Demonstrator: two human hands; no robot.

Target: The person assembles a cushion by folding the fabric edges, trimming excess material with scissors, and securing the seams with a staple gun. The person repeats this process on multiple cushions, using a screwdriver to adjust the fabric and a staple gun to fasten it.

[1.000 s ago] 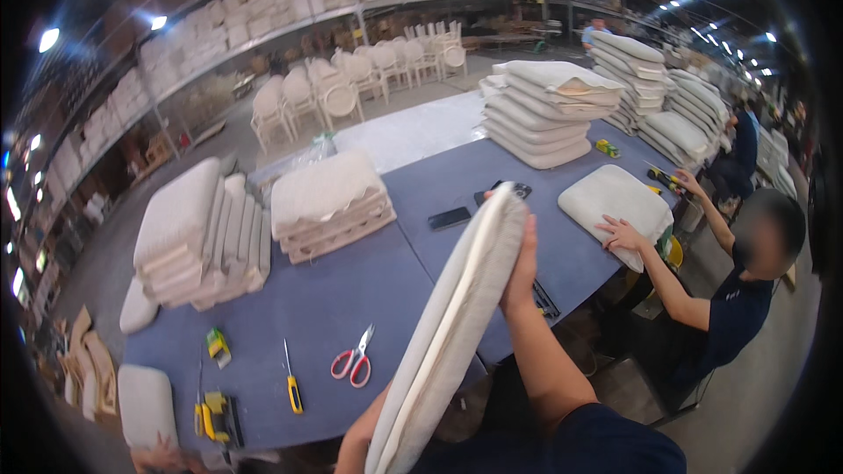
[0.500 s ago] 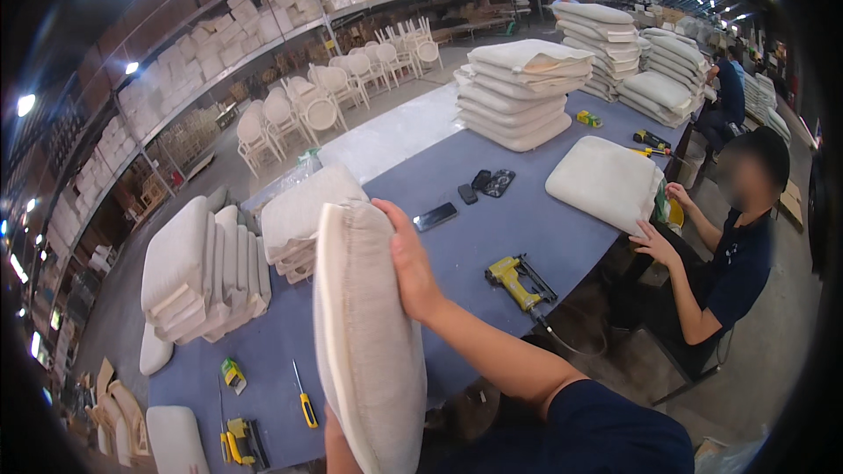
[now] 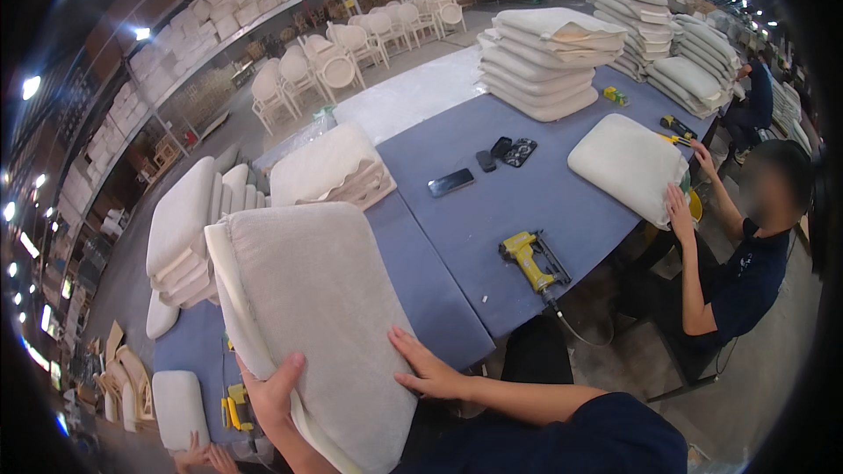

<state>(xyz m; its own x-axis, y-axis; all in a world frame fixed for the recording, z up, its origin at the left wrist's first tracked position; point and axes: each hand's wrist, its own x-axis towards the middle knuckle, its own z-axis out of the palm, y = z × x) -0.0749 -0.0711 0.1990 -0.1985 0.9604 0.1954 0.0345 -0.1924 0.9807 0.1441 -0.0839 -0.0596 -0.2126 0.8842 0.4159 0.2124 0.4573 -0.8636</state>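
A light beige seat cushion (image 3: 316, 290) is tilted up in front of me, its broad fabric face showing and a pale foam edge along its left side. My left hand (image 3: 274, 386) grips the near left edge, thumb on the fabric and fingers hidden behind. Against the right part of the face, my right hand (image 3: 428, 367) lies flat with its fingers spread. A yellow pneumatic staple gun (image 3: 532, 263) with a hose rests on the blue table (image 3: 439, 254) to the right of the cushion.
Stacked cushions (image 3: 329, 162) stand behind mine, more (image 3: 180, 228) at left and a tall stack (image 3: 544, 61) farther back. A phone (image 3: 450, 182) lies mid-table. At right, a co-worker (image 3: 738, 272) handles a cushion (image 3: 625, 167). Another person's hands (image 3: 206, 456) touch a cushion (image 3: 180, 408) at lower left.
The cushion has turned from edge-on to show its broad face and has tipped left. My right hand has slid from its top edge down onto the face. My left hand has come into clearer view.
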